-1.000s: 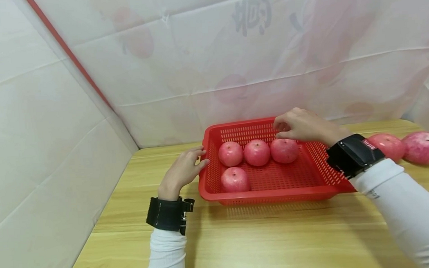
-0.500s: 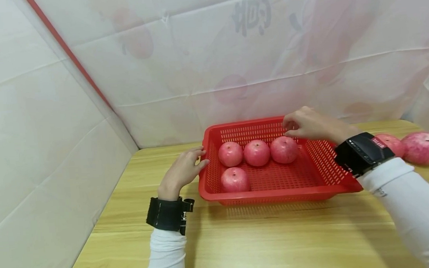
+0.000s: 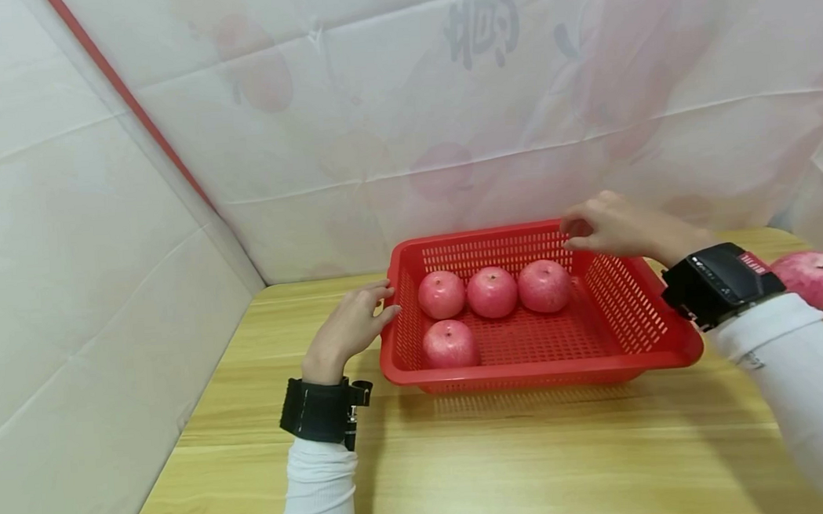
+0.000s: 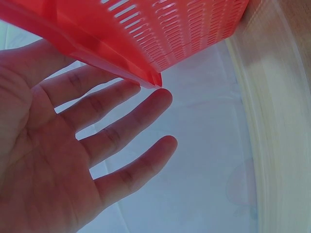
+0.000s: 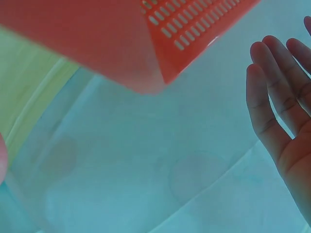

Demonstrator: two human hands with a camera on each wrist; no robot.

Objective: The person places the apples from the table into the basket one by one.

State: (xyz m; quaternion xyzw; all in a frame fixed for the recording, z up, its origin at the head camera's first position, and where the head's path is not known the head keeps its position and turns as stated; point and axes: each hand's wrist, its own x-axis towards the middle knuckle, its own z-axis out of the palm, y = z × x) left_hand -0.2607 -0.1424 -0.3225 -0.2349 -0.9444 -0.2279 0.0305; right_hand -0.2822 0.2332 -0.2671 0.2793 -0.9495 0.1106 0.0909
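A red perforated plastic basket [image 3: 546,370] sits on the wooden table, with several pink-red apples inside. Three of them, including the middle apple [image 3: 492,292] and the right-hand apple [image 3: 544,286], form a row along the back; another apple [image 3: 450,344] lies in front at the left. My left hand [image 3: 350,327] is at the basket's left rim, and in the left wrist view its fingers [image 4: 141,114] are spread and nearly straight, by the rim. Above the basket's back right part hovers my right hand [image 3: 618,227], holding nothing, its fingers [image 5: 274,82] loosely bent.
On the table [image 3: 509,463] to the right of the basket lies a larger mottled apple [image 3: 814,279], partly behind the right wrist's black device [image 3: 723,285]. A pale printed cloth wall [image 3: 375,118] rises close behind the basket, and another stands at the left.
My right hand has moved right and slightly up, away from the right-hand apple in the back row. The right arm now covers one apple outside the basket. The left hand stays put.
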